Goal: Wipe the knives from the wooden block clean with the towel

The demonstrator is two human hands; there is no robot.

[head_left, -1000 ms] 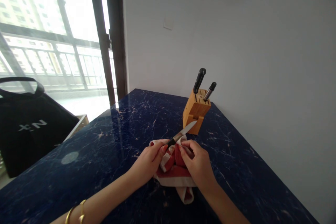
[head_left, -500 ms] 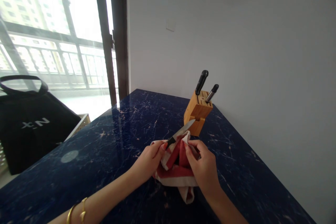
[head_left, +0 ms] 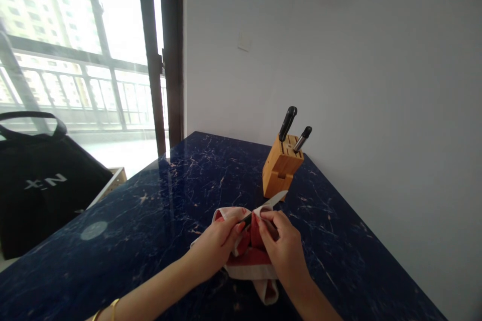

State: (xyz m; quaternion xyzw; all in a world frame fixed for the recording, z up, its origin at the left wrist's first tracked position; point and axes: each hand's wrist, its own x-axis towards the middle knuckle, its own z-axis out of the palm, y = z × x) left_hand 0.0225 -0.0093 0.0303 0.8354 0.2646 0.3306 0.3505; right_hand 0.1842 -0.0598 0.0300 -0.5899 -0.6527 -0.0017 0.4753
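Observation:
My left hand (head_left: 220,241) is closed round the black handle of a kitchen knife (head_left: 277,197), whose blade points up and to the right. A red and white cloth (head_left: 250,272) hangs bunched under both hands. My right hand (head_left: 283,243) pinches a fold of this cloth against the blade near the handle, covering part of the steel. Just beyond the blade's tip stands a wooden knife block (head_left: 280,168). From its top rise a black-handled knife (head_left: 288,123) and a second tool with a black and silver handle (head_left: 302,139).
Everything is over a dark blue marbled table (head_left: 150,230). On the left, a black bag (head_left: 45,195) stands beside a perforated light-coloured crate (head_left: 113,180). A grey wall (head_left: 339,60) runs along the right, and a glazed door (head_left: 113,35) is at the back left.
The cloth in my right hand now lies over the lower blade, where more steel showed before. The knife sits slightly lower and further right in view.

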